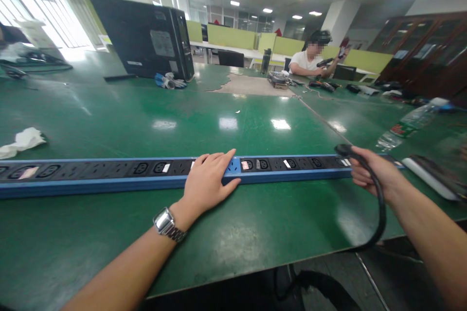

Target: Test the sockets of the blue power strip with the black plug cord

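A long blue-framed power strip [120,183] with black sockets lies across the green table. My left hand [206,177], with a metal watch on its wrist, grips the strip across its width near the middle. Its thumb is on the near edge and its fingers reach over the far edge, beside a blue socket section [233,167]. My right hand [375,170] is closed round a black power cord [381,214] just behind its plug [343,149]. The plug points left, above the right part of the strip. The cord hangs in a loop over the table's front edge.
A black computer case [146,39] and gloves [170,80] stand at the back left. Crumpled tissue [24,142] lies left. On the right are a plastic bottle [408,124] and a white-and-black object [430,177]. Another person [310,60] sits across the table [204,121].
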### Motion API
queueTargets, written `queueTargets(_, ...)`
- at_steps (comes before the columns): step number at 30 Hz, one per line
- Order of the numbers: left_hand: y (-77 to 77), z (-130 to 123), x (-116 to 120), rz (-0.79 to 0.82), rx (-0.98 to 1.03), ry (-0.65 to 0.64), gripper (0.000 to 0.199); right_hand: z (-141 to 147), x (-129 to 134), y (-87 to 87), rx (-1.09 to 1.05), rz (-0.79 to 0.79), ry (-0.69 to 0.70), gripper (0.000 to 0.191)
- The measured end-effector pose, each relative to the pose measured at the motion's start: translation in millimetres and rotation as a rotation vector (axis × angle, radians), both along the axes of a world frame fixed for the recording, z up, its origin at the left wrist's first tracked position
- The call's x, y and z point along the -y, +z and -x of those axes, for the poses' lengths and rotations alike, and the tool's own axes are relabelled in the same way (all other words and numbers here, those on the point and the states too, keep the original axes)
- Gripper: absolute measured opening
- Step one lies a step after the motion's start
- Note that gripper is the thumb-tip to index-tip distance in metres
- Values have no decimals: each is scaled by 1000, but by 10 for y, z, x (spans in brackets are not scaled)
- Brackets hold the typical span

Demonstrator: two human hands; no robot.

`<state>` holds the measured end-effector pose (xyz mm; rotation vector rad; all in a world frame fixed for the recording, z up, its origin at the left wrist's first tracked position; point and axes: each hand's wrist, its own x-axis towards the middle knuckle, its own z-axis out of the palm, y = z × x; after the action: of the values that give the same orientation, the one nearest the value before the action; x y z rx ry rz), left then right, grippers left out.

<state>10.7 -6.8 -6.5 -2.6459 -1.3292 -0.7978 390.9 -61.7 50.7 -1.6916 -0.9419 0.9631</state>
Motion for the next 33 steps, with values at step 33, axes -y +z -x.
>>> queueTargets(33, 332, 1318, -211, 315, 3, -107, 41, 1686, 520, -861, 239, -222, 317, 40)
